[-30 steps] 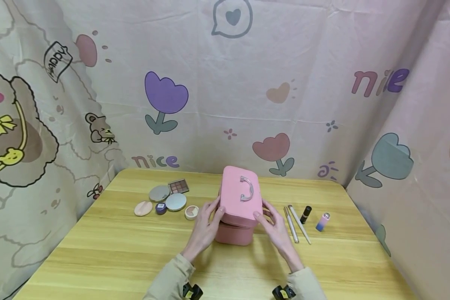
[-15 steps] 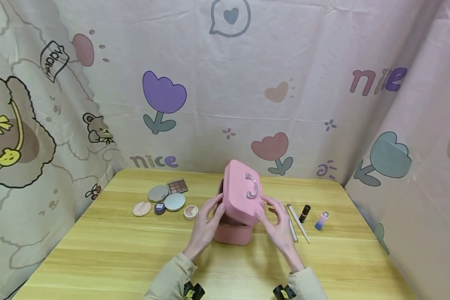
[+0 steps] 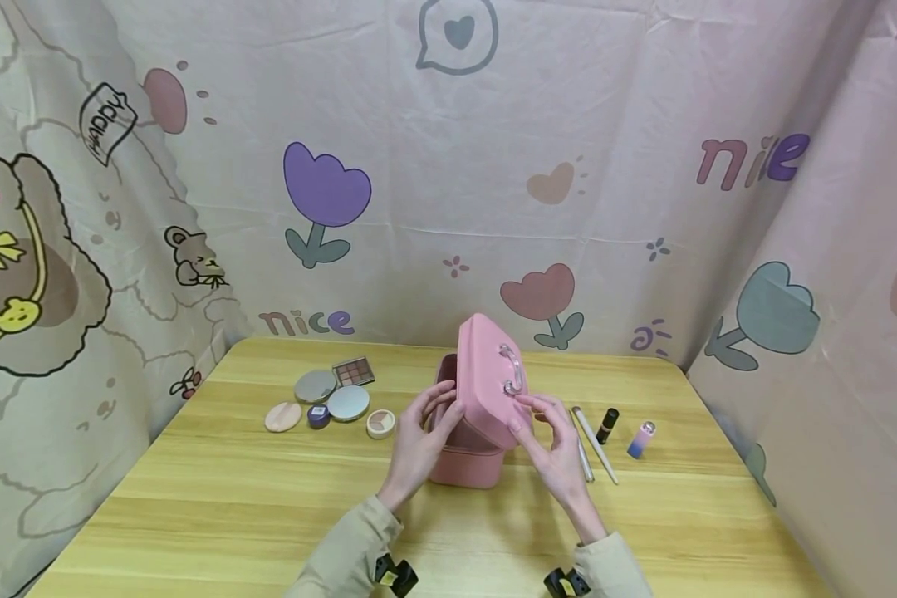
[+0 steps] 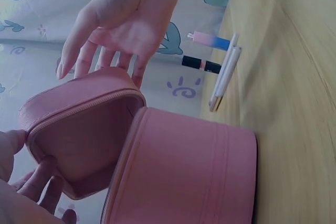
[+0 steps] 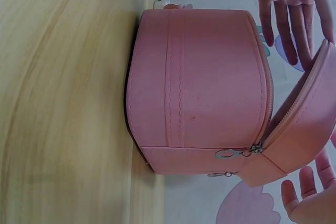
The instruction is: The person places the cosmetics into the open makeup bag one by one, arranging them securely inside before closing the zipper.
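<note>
A pink zippered cosmetic case [image 3: 467, 469] stands on the table in the head view. Its lid [image 3: 486, 378], with a silver handle [image 3: 512, 370], is tilted up toward the right. My left hand [image 3: 417, 444] holds the lid's left edge, thumb on the rim and fingers reaching to the inner side, as the left wrist view shows. My right hand [image 3: 556, 461] touches the lid's outer side with extended fingers, its thumb near the front corner. Metal zipper pulls [image 5: 231, 153] hang at the hinge end in the right wrist view. The case's bottom inside is hidden.
Left on the wooden table [image 3: 232, 498] lie a powder puff [image 3: 282, 417], two round compacts [image 3: 349, 403], a small purple jar [image 3: 318, 416], an eyeshadow palette [image 3: 354, 371] and a three-color pan [image 3: 380, 423]. Right are slim white sticks [image 3: 596, 447], a black tube [image 3: 607, 426] and a pink-blue tube [image 3: 641, 439].
The lid has swung from nearly closed to tilted up and rightward, exposing the case's opening. My left hand has moved slightly right along with it; the right hand stays beside the lid.
</note>
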Available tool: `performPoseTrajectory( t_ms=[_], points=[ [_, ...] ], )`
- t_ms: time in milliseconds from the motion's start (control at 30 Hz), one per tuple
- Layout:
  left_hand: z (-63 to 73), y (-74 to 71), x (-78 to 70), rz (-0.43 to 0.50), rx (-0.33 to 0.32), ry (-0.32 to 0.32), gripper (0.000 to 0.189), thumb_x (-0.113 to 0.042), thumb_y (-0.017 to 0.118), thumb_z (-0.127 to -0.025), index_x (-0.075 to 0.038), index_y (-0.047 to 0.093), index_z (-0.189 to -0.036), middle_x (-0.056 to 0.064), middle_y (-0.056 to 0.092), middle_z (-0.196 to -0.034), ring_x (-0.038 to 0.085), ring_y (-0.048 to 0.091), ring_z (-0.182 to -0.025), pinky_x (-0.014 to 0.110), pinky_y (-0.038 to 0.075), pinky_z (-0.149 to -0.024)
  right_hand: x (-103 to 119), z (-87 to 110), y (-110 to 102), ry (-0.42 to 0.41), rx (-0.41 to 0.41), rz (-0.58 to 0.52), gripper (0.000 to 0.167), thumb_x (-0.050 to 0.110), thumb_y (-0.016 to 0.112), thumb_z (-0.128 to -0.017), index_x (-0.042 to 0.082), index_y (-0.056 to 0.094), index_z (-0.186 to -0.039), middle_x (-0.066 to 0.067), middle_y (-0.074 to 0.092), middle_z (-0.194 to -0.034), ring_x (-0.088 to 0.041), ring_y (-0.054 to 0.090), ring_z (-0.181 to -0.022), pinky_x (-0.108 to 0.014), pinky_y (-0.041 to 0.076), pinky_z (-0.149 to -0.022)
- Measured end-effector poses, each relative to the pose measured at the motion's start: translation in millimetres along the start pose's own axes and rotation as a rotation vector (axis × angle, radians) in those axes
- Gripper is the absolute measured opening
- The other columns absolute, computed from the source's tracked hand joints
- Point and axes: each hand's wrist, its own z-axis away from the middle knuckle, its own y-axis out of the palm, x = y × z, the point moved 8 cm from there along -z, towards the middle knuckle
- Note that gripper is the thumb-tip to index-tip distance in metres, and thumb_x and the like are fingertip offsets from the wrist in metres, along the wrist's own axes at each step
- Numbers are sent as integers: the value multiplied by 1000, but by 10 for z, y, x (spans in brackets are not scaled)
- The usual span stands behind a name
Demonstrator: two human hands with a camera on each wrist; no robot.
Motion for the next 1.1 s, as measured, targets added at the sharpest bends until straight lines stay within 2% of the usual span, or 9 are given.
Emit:
performPoseTrajectory(
  t_ms=[200, 300, 400, 533, 700, 800, 967, 1100],
  points=[
    [-22, 59, -25, 28, 4, -9, 37, -16, 73, -92, -3, 66, -126, 15, 74, -118, 25, 67, -121, 32, 47, -112, 28, -5, 8, -20, 8, 1, 37, -2, 73, -84, 3, 69, -120, -16, 64, -120, -5, 53, -111, -19, 40, -98],
    [-35, 103, -64, 53, 12, 11, 34, -12, 73, -91, -1, 68, -123, 17, 74, -116, 26, 69, -116, 29, 52, -106, 32, -1, 8, -18, 13, 5, 38, -2, 73, -84, 4, 69, -121, -15, 64, -121, -5, 53, -110, -23, 42, -99],
    [-46, 143, -113, 22, 18, 48, 33, -12, 74, -91, -3, 69, -122, 15, 75, -115, 26, 69, -115, 30, 52, -106, 41, -2, 1, -36, 8, 0, 39, -4, 72, -84, 2, 68, -122, -17, 64, -119, -6, 54, -110, -23, 42, -98],
    [-51, 199, -173, -45, 33, 97, 33, -17, 73, -92, -7, 70, -124, 10, 75, -115, 27, 67, -116, 37, 48, -110, 50, -5, -15, -71, 0, -9, 40, -7, 71, -83, -2, 67, -122, -16, 63, -115, -8, 54, -107, -19, 41, -96],
    [-57, 302, -235, -71, 98, 143, 35, -19, 69, -95, -11, 67, -130, 8, 74, -121, 26, 66, -119, 52, 45, -110, 41, 1, -49, -71, -6, -23, 45, -8, 70, -83, -3, 63, -127, -1, 61, -114, -9, 54, -104, -25, 45, -94],
    [-61, 356, -247, -95, 141, 168, 37, -18, 66, -98, -13, 65, -134, 8, 73, -123, 27, 64, -120, 56, 44, -110, 30, 4, -78, -59, -18, -38, 48, -9, 69, -84, -3, 61, -131, 5, 59, -114, -10, 54, -103, -27, 46, -92],
    [-58, 369, -250, -129, 172, 177, 39, -17, 64, -98, -13, 63, -137, 9, 72, -122, 30, 62, -120, 45, 43, -108, 27, -2, -140, -59, -48, -67, 51, -12, 67, -84, -6, 57, -134, 6, 59, -114, -9, 54, -101, -22, 47, -90],
    [-67, 308, -216, -139, 161, 179, 38, -15, 64, -98, -11, 62, -136, 11, 71, -122, 33, 61, -120, 40, 40, -106, 38, -9, -187, -69, -55, -81, 54, -15, 65, -84, -8, 54, -136, 7, 59, -115, -6, 56, -101, -20, 49, -87]
  ],
)
